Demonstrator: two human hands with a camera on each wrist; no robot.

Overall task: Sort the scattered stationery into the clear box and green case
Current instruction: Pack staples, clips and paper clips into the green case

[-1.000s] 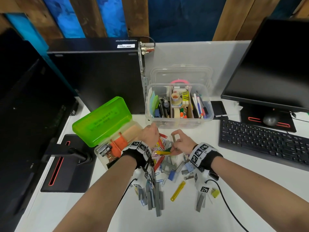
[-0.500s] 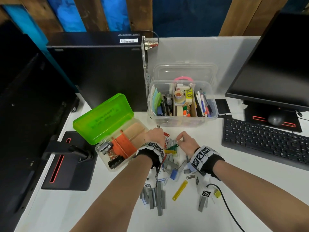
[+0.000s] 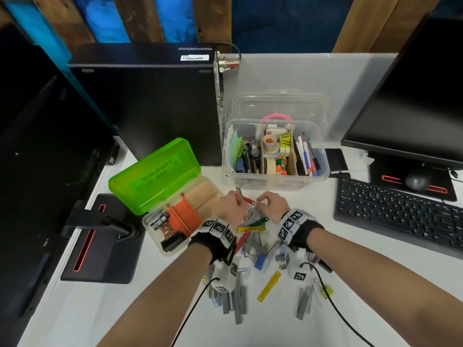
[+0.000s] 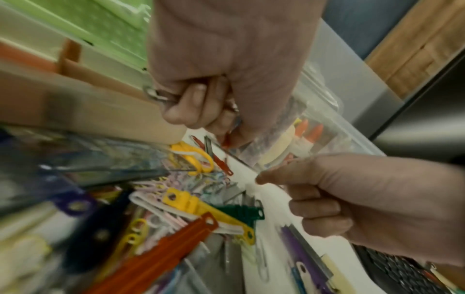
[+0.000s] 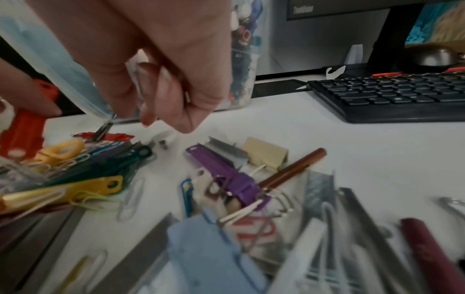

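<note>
The green case (image 3: 155, 171) lies open at the left, its clear base (image 3: 160, 246) holding binder clips and orange and tan pads. The clear box (image 3: 275, 181) stands behind the hands, full of pens, tape and notes. Between them lies the stationery pile (image 3: 250, 229) of coloured fasteners, paper clips and staple strips. My left hand (image 3: 231, 209) grips a grey metal strip (image 3: 239, 192) and a red fastener (image 5: 22, 123) at the pile's far edge. My right hand (image 3: 271, 205) hovers beside it with curled fingers; a small grey metal piece (image 5: 187, 97) shows between them.
A black computer tower (image 3: 150, 108) stands behind the green case. A monitor stand (image 3: 100, 236) is at the left and a keyboard (image 3: 400, 214) at the right. Grey staple strips (image 3: 238, 304) and a yellow fastener (image 3: 269, 286) lie nearer me, under my wrists.
Both hands have shifted a little further from me, toward the clear box. The grey strip that stood at my right hand's fingers a second ago now sticks out of my left hand.
</note>
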